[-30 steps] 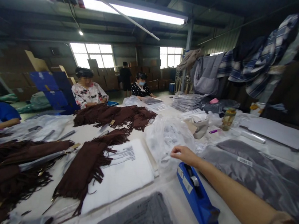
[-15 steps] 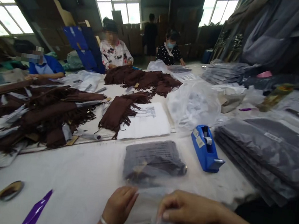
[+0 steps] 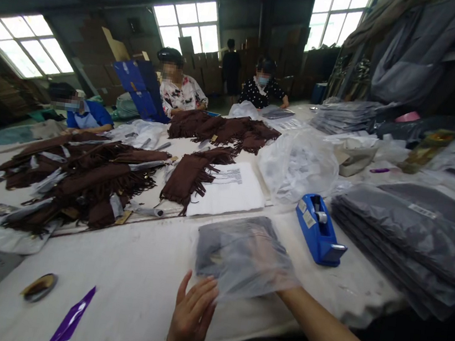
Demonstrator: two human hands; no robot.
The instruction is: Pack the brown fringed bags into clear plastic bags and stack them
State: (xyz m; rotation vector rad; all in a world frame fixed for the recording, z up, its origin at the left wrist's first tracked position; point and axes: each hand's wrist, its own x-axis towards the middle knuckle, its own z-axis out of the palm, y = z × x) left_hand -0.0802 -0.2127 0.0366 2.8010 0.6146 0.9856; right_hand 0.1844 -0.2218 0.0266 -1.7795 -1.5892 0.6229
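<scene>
A clear plastic bag (image 3: pixel 233 286) with a dark grey folded item (image 3: pixel 218 242) in it lies flat on the table in front of me. My right hand (image 3: pixel 269 257) reaches into the bag from its near right side and shows hazily through the film, fingers stretched forward over the grey item. At the bag's near left edge is my left hand (image 3: pixel 193 310), its fingers straight and the tips at the film. A bracelet circles the left wrist. Right of the bag stands a blue tape dispenser (image 3: pixel 317 230).
Brown fringed pieces (image 3: pixel 96 181) are heaped at left, and a white printed stack (image 3: pixel 233 193) lies beyond the bag. Bagged grey items (image 3: pixel 412 228) are piled at right. A tape roll (image 3: pixel 39 287) and purple strip (image 3: pixel 73 315) lie near left. Several people are across the table.
My right hand has moved forward from the near edge into the bag; the crumpled plastic it held is out of sight. My left hand's fingers have straightened. The view has tilted up slightly.
</scene>
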